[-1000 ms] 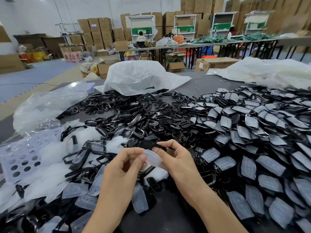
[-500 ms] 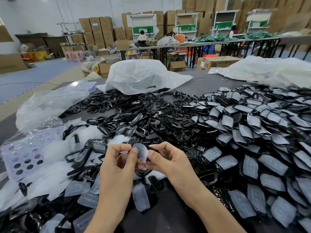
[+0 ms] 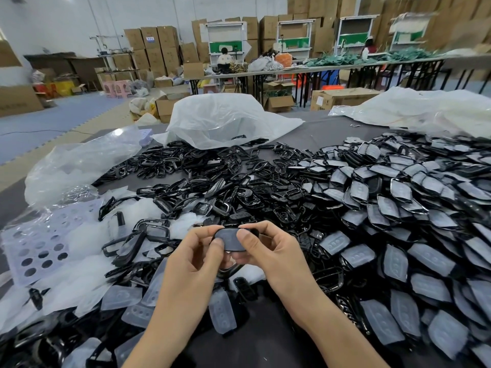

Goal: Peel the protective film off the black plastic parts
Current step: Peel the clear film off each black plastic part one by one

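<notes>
A black plastic part [image 3: 230, 240] with cloudy film on its face is held up between both hands, low in the middle of the head view. My left hand [image 3: 198, 254] pinches its left edge with thumb and fingers. My right hand [image 3: 268, 248] grips its right side, thumb on the film. To the right lies a big heap of film-covered parts [image 3: 414, 208]. Bare black frames [image 3: 212, 181] are piled behind my hands. Peeled films [image 3: 221, 312] lie on the table in front and to the left.
A white plastic bag [image 3: 220, 120] sits at the table's far middle, another bag [image 3: 79, 163] at the left, plastic sheeting [image 3: 425, 107] at the far right. A pale perforated tray [image 3: 39, 248] lies at the left. Cardboard boxes, tables and seated people fill the background.
One second ago my hands were pulling a film loose from a part. That film is gone from my fingers, and both hands now hold a film-covered part raised a little higher.
</notes>
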A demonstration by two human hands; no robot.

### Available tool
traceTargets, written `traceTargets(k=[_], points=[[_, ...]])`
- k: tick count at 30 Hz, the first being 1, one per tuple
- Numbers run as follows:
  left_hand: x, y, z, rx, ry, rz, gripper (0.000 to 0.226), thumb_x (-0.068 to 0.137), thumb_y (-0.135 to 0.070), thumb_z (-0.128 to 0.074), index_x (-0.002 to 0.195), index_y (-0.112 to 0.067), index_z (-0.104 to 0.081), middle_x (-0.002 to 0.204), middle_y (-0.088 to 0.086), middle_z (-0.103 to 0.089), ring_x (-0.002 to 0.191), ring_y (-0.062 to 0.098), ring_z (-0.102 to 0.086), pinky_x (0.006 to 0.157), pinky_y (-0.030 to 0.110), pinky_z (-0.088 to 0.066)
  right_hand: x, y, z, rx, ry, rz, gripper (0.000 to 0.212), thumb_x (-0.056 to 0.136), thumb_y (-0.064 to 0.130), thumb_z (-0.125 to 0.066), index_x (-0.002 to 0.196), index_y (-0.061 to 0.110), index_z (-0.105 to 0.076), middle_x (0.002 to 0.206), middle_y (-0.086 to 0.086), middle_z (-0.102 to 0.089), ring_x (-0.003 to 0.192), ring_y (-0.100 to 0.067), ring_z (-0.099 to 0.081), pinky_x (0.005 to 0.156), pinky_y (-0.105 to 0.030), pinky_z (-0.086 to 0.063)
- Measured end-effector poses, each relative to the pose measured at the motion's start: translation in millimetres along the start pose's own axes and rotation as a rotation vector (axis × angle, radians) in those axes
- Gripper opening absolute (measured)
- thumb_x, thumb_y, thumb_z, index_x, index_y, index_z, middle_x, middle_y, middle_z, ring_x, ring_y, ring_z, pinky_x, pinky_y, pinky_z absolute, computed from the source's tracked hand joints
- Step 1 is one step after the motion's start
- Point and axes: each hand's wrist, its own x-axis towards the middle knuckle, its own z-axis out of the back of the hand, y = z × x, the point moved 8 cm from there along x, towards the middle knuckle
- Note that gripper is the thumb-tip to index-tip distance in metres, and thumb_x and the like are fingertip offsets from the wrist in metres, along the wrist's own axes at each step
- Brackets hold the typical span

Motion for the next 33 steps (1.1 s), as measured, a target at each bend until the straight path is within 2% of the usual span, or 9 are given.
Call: traceTargets(k=[3,6,10,16,20,23,27,30,33], points=[[1.2,-0.3,0.8,-0.011,-0.027,0.003,0.020,0.095,-0.012,-0.060,0.091,-0.030,-0.068,0.069,0.001,-0.068,0.067,0.017,-0.069,0.066,0.016,-0.053,0.7,-1.9,2.3,0.005,-0.008,-0.008,0.006,0.092,0.020,-0.070,0.094,0.018,-0.076,0.089,-0.008,-0.077,0.076,-0.022,-0.074,0.073,-0.024,-0.059],[1.1,1.3,1.0,-0.047,-0.041,0.025,0.011,0.095,-0.012,-0.061,0.094,-0.020,-0.068,0.067,0.006,-0.069,0.066,0.018,-0.069,0.066,0.016,-0.054,1.8,-3.9,2.3,0.037,0.009,-0.032,0.011,0.095,0.017,-0.067,0.097,0.021,-0.077,0.094,-0.008,-0.076,0.075,-0.019,-0.072,0.075,-0.025,-0.058],[-0.2,0.9,-1.4,-0.047,-0.023,0.027,0.012,0.095,-0.012,-0.061,0.092,-0.020,-0.069,0.066,0.006,-0.068,0.064,0.016,-0.068,0.065,0.016,-0.054,3.4,-9.1,0.6,0.119,0.034,-0.106,0.018,0.097,0.012,-0.063,0.094,0.022,-0.078,0.100,-0.013,-0.074,0.069,-0.017,-0.067,0.074,-0.026,-0.056],[-3.5,-5.5,-10.0,-0.025,0.043,-0.013,0.020,0.094,-0.005,-0.061,0.091,-0.021,-0.072,0.066,0.004,-0.071,0.061,0.012,-0.067,0.062,0.014,-0.052,4.9,-14.1,-4.0,0.125,0.070,-0.144,0.006,0.083,0.016,-0.070,0.083,0.020,-0.075,0.079,-0.009,-0.070,0.060,-0.018,-0.064,0.061,-0.026,-0.054],[-5.7,-7.2,-14.3,0.010,0.104,-0.026,0.023,0.093,-0.015,-0.061,0.094,-0.033,-0.075,0.071,0.002,-0.072,0.063,0.011,-0.067,0.063,0.014,-0.051,4.2,-12.8,-0.1,0.032,0.086,-0.126,0.005,0.085,0.011,-0.071,0.083,0.016,-0.072,0.070,-0.005,-0.069,0.057,-0.017,-0.063,0.060,-0.025,-0.054],[-7.0,-9.2,-12.8,0.120,0.093,-0.070,0.026,0.093,-0.022,-0.058,0.102,-0.039,-0.075,0.076,-0.003,-0.073,0.067,0.007,-0.067,0.064,0.011,-0.050,2.6,-6.4,2.2,-0.102,0.079,-0.073,0.004,0.092,0.006,-0.067,0.089,0.006,-0.064,0.065,0.000,-0.069,0.055,-0.012,-0.064,0.059,-0.019,-0.052],[-14.2,-22.3,-13.6,0.376,0.077,-0.244,0.025,0.101,-0.035,-0.046,0.116,-0.045,-0.062,0.090,-0.019,-0.071,0.081,0.000,-0.069,0.065,0.007,-0.048,2.7,-2.6,6.6,-0.107,0.013,-0.069,0.010,0.090,0.009,-0.065,0.083,0.009,-0.058,0.065,-0.002,-0.066,0.056,-0.013,-0.062,0.060,-0.019,-0.051],[-21.7,-29.7,-25.7,0.623,0.170,-0.423,0.025,0.101,-0.029,-0.042,0.116,-0.044,-0.056,0.098,-0.024,-0.065,0.082,-0.004,-0.064,0.064,0.015,-0.049,4.5,-3.1,12.1,-0.025,-0.049,-0.056,0.017,0.088,0.005,-0.064,0.077,0.010,-0.052,0.065,-0.001,-0.064,0.055,-0.014,-0.057,0.061,-0.021,-0.051],[-27.0,-28.1,-42.5,0.736,0.258,-0.488,0.031,0.095,-0.020,-0.050,0.117,-0.039,-0.059,0.098,-0.026,-0.060,0.073,-0.011,-0.051,0.061,0.002,-0.034,5.0,-6.1,20.1,-0.026,-0.137,-0.067,0.025,0.088,0.005,-0.065,0.069,0.017,-0.054,0.063,0.001,-0.059,0.054,-0.010,-0.055,0.054,-0.019,-0.048]])
